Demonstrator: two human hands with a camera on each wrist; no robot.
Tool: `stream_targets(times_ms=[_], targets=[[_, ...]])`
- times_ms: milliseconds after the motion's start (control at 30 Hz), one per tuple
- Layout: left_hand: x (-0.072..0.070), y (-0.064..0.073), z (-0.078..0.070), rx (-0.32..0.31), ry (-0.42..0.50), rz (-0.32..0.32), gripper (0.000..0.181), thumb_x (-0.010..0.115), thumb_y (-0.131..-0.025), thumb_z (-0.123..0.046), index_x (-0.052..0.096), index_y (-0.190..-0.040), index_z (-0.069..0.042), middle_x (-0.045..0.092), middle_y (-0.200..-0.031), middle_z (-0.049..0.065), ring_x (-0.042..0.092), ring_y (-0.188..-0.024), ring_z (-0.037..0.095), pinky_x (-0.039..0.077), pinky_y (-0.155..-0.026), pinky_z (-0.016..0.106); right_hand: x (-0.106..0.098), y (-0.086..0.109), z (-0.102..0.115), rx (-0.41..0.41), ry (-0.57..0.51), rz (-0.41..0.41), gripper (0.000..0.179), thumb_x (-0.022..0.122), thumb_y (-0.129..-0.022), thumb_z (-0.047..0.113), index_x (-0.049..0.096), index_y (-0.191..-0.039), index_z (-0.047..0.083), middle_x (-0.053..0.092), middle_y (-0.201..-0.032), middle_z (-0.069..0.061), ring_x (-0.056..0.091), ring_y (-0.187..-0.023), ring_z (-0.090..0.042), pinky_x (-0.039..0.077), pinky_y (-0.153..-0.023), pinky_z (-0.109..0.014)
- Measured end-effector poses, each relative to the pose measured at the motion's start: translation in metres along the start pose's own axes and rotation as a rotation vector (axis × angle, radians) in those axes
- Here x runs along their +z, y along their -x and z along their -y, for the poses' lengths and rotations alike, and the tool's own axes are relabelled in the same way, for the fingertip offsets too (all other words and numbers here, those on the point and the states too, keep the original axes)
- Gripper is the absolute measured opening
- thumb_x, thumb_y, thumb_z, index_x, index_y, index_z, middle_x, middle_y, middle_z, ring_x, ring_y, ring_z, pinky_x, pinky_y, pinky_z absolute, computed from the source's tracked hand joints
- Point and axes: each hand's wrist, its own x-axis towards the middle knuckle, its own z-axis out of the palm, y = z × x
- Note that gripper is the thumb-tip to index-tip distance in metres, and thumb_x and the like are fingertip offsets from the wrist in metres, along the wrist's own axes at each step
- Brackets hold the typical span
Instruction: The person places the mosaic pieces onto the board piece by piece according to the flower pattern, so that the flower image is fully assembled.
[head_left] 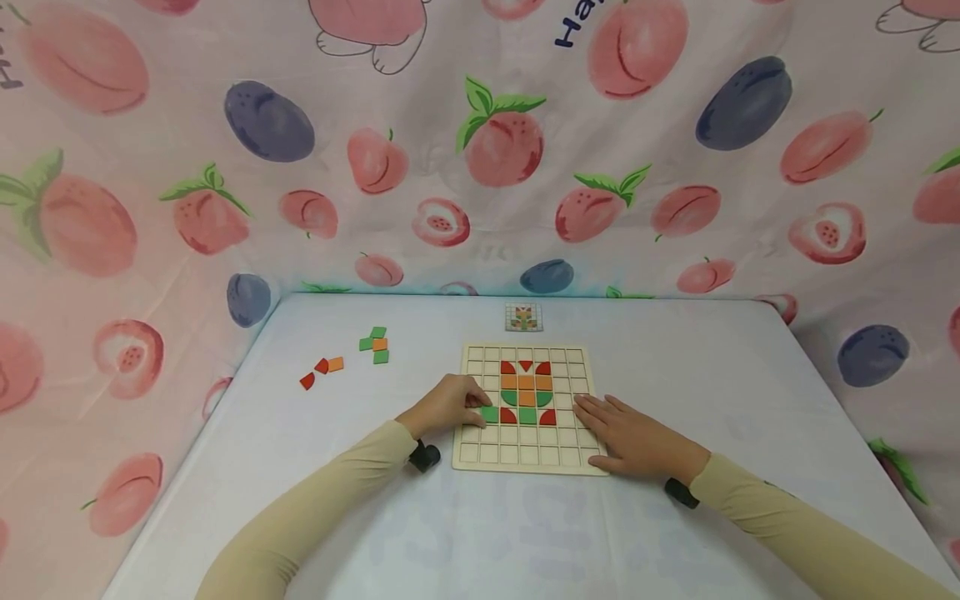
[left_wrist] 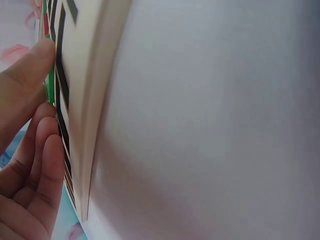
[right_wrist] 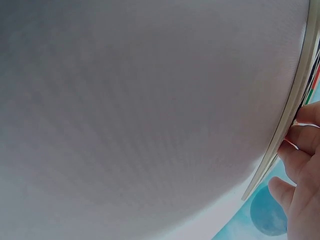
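Note:
A pale wooden grid board (head_left: 517,457) lies on the table, with red, orange and green tiles set in its middle cells. At its left side my left hand (head_left: 448,402) pinches a green square tile (head_left: 490,414) between thumb and fingers, right over a cell beside a red quarter-round tile (head_left: 508,415). The left wrist view shows the thumb on the green tile (left_wrist: 51,80), edge-on, close to the board's surface. My right hand (head_left: 637,437) rests with straight fingers on the board's right edge; in the right wrist view its fingers (right_wrist: 297,155) touch the rim.
Left of the board lie loose green tiles (head_left: 381,357) around an orange tile (head_left: 380,343). Farther left are another orange tile (head_left: 336,363) and two red pieces (head_left: 307,381). A small pattern card (head_left: 523,317) sits behind the board. Fruit-print cloth (head_left: 502,208) hangs behind the table.

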Motion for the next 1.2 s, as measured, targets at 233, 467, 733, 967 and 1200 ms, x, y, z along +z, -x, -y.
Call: stream_targets(times_ms=[233, 467, 733, 967, 1200], targets=[[0.001, -0.002, -0.001, 0.01, 0.0, 0.019, 0.028, 0.081, -0.072, -0.015, 0.073, -0.098, -0.006, 0.068, -0.091, 0.001, 0.054, -0.077, 0.007, 0.047, -0.069, 0.019, 0.0, 0.0, -0.001, -0.007, 0.004, -0.005, 0.076, 0.047, -0.092, 0.054, 0.031, -0.146, 0.002, 0.029, -0.153, -0.014, 0.03, -0.141, -0.029, 0.03, -0.111, -0.048], [-0.01, 0.003, 0.016, -0.033, 0.069, 0.015, 0.032, 0.08, -0.073, -0.022, 0.072, -0.102, -0.012, 0.067, -0.099, -0.003, 0.059, -0.086, 0.006, 0.05, -0.078, 0.02, 0.002, 0.0, -0.002, -0.006, 0.019, -0.006, 0.077, 0.045, -0.092, 0.056, 0.03, -0.146, 0.003, 0.029, -0.153, -0.013, 0.03, -0.141, -0.028, 0.029, -0.112, -0.047], [-0.051, 0.021, 0.051, -0.057, 0.097, -0.11, 0.036, 0.078, -0.076, -0.017, 0.07, -0.11, -0.008, 0.068, -0.105, 0.006, 0.061, -0.093, 0.015, 0.051, -0.089, 0.033, -0.001, 0.0, -0.001, -0.018, 0.009, -0.013, 0.076, 0.047, -0.093, 0.054, 0.031, -0.146, 0.002, 0.03, -0.153, -0.014, 0.031, -0.14, -0.029, 0.03, -0.111, -0.048], [-0.089, 0.04, 0.089, -0.102, 0.082, -0.232, 0.042, 0.077, -0.077, -0.013, 0.066, -0.116, -0.002, 0.065, -0.113, 0.015, 0.061, -0.102, 0.027, 0.051, -0.092, 0.04, -0.003, 0.0, 0.0, -0.022, 0.023, -0.014, 0.076, 0.048, -0.092, 0.053, 0.032, -0.145, 0.001, 0.031, -0.152, -0.015, 0.032, -0.14, -0.03, 0.031, -0.111, -0.048], [-0.107, 0.051, 0.117, -0.187, 0.051, -0.29, 0.045, 0.077, -0.076, -0.011, 0.065, -0.118, -0.001, 0.064, -0.116, 0.017, 0.058, -0.107, 0.031, 0.049, -0.094, 0.043, -0.003, 0.0, 0.0, -0.018, 0.025, -0.001, 0.076, 0.048, -0.092, 0.053, 0.031, -0.146, 0.002, 0.029, -0.153, -0.015, 0.03, -0.14, -0.029, 0.03, -0.112, -0.048]])
